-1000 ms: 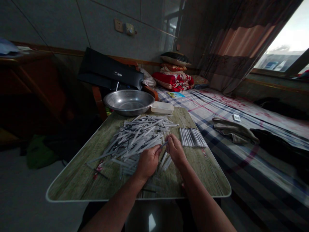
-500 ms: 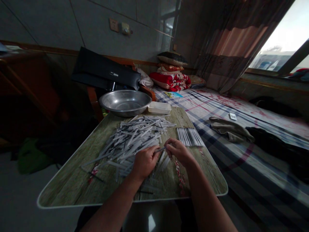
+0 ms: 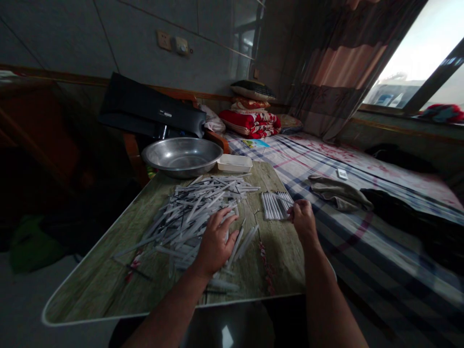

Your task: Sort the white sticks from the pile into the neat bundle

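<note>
A loose heap of thin whitish tubes [image 3: 195,208], some with dark parts, covers the middle of the table. My left hand [image 3: 216,241] rests at the heap's near right side, fingers spread, nothing plainly held. At the table's right edge, my right hand [image 3: 303,218] pinches a slim tube [image 3: 281,197], which points left across the far end of a neat row of tubes [image 3: 273,208]. Whether that tube touches the row I cannot tell. A few separate tubes [image 3: 247,242] lie between my two hands. Their exact kind is too small to make out.
A metal basin [image 3: 183,157] and a white plastic tray [image 3: 235,163] stand at the far end of the wood-patterned table [image 3: 97,285]. Along the right side runs a bed [image 3: 290,169] with a grey cloth [image 3: 335,193] and folded bedding [image 3: 250,121].
My hands, close together before over the table's middle, have parted. The right one has moved right to the row with a slim tube; the left one has opened by the heap.
</note>
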